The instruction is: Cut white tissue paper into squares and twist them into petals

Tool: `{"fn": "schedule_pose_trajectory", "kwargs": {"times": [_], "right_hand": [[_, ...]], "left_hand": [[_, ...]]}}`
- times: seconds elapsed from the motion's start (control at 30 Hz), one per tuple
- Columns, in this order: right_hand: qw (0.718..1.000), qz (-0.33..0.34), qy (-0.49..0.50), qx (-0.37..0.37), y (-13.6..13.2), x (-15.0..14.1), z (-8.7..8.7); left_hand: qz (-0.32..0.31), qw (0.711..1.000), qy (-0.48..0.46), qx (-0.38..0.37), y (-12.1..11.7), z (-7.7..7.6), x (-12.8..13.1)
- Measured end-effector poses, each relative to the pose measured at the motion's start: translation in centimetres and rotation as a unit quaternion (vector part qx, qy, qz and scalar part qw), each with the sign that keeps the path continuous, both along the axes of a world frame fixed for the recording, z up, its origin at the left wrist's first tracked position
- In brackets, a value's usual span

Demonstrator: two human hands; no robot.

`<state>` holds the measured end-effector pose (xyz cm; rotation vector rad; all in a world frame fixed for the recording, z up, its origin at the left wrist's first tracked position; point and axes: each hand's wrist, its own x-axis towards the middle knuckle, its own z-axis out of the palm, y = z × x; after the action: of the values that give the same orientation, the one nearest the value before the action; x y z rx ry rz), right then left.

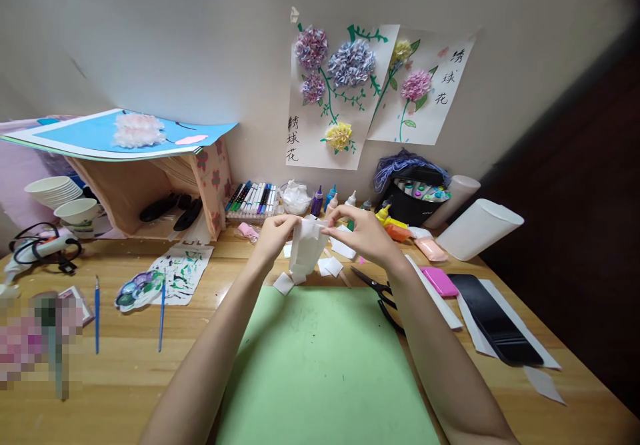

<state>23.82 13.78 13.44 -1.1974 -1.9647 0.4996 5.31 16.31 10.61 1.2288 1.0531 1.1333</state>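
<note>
Pinching white paper [307,248] at far end, left hand [276,233] and right hand [364,233], fingertips closed; long axis near-far.

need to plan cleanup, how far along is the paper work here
Seemingly done: small white paper squares lie loose by the far edge of the green mat, and the scissors are set down. In hand: the left hand and right hand hold a thin white sheet or bag. Left: probably any assembling, as the mat bears nothing built; how much, I can't tell.
</note>
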Motion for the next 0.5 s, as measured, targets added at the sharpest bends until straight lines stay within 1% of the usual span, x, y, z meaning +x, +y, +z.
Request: {"fn": "schedule_pose_trajectory", "kwargs": {"times": [0.27, 0.37, 0.5], "right_hand": [[0.999, -0.012, 0.041, -0.027, 0.49, 0.08, -0.30], [0.998, -0.004, 0.049, -0.029, 0.65, 0.13, -0.47], [0.998, 0.002, 0.052, -0.023, 0.64, -0.03, -0.54]], "left_hand": [[-0.034, 0.996, -0.063, -0.044, -0.20, 0.49, 0.41], [-0.053, 0.995, -0.069, -0.048, -0.18, 0.47, 0.43], [-0.063, 0.994, -0.067, -0.053, -0.14, 0.42, 0.31]]}}
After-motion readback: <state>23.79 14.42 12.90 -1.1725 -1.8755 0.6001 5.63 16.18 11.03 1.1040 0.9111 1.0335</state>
